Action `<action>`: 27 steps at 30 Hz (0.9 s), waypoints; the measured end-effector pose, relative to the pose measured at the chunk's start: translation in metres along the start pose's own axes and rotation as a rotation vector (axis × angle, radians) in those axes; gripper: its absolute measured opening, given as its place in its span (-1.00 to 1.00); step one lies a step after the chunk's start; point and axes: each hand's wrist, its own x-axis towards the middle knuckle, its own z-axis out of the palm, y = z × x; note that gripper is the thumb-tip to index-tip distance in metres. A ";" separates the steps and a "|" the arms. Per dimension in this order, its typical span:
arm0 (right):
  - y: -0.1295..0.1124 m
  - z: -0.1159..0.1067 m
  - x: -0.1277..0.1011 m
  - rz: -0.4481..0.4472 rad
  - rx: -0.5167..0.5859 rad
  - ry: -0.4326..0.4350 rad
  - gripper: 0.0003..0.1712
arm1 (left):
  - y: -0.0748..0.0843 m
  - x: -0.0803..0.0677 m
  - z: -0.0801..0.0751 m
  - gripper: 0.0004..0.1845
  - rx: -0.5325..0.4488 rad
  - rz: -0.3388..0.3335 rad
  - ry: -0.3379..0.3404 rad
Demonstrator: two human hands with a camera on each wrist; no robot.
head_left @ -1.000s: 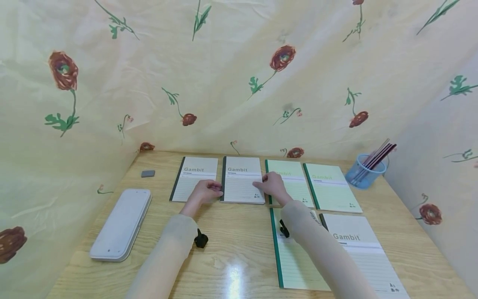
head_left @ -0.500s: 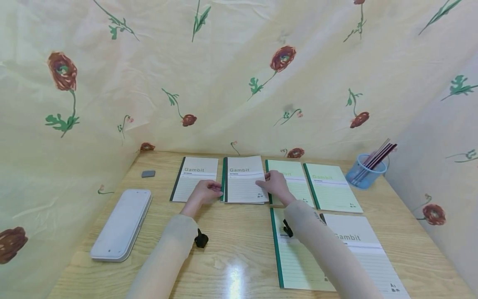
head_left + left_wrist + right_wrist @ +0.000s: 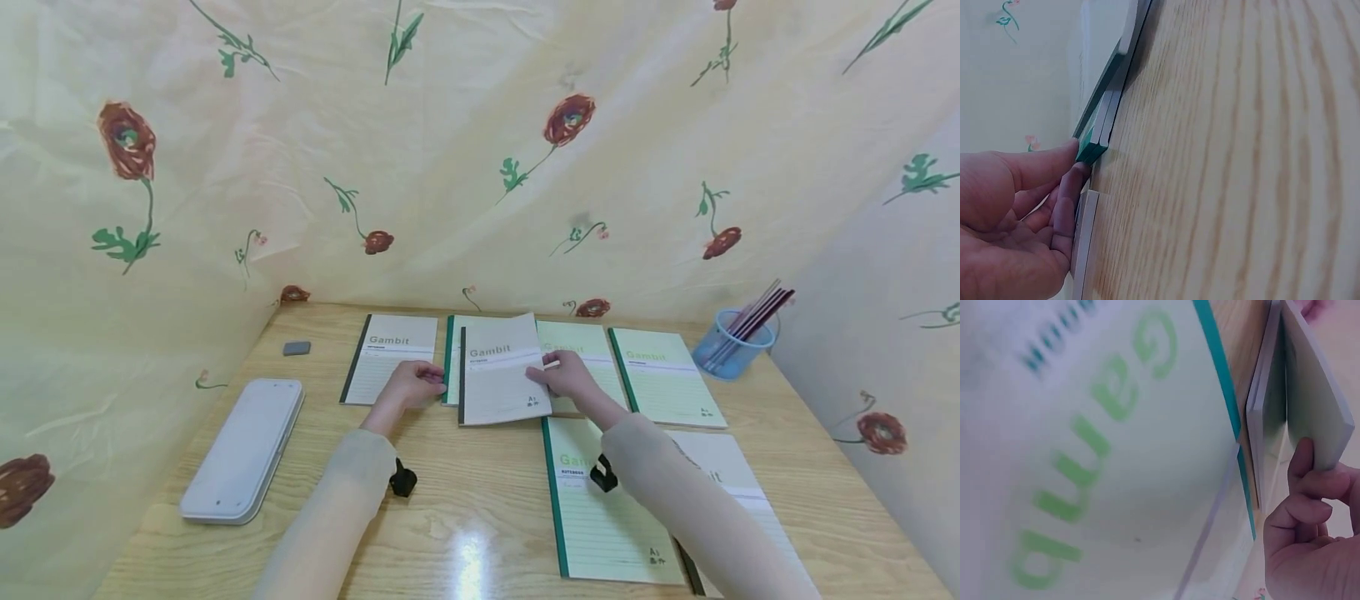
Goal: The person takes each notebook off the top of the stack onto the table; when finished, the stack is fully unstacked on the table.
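My right hand (image 3: 562, 375) pinches the right edge of a white notebook with a dark spine (image 3: 495, 379), tilted with that edge raised. In the right wrist view its thumb and fingers (image 3: 1310, 494) grip the notebook's corner (image 3: 1319, 394). Partly hidden below it lies a green-spined notebook (image 3: 450, 350). At that spine is my left hand (image 3: 412, 383), thumb and fingers loosely bent. The left wrist view shows its fingertips (image 3: 1071, 150) right at the green spine (image 3: 1090, 150). Left of it lies another dark-spined notebook (image 3: 397, 337).
Two green notebooks (image 3: 663, 383) lie at the back right, one partly covered. A larger green notebook (image 3: 600, 533) and a white one (image 3: 750, 500) lie in front. Around stand a blue pencil cup (image 3: 731, 350), a white case (image 3: 243, 450) and a grey eraser (image 3: 296, 348).
My right hand has lifted the white dark-spined notebook and shifted it right and toward me. The green-spined notebook below has come into view. My left hand has stayed put.
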 end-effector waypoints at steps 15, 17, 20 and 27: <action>0.018 0.006 -0.069 0.052 0.170 -0.072 -0.52 | 0.000 -0.001 0.000 -0.70 -0.004 0.012 -0.009; 0.019 0.009 -0.081 0.057 0.184 -0.076 -0.53 | 0.000 0.000 0.000 -0.69 -0.007 0.010 -0.013; 0.023 0.014 -0.098 0.055 0.202 -0.084 -0.58 | 0.000 0.000 0.000 -0.69 0.002 0.010 -0.020; 0.033 0.028 -0.128 0.053 0.248 -0.085 -0.62 | -0.002 0.000 -0.001 -0.69 0.022 0.005 -0.014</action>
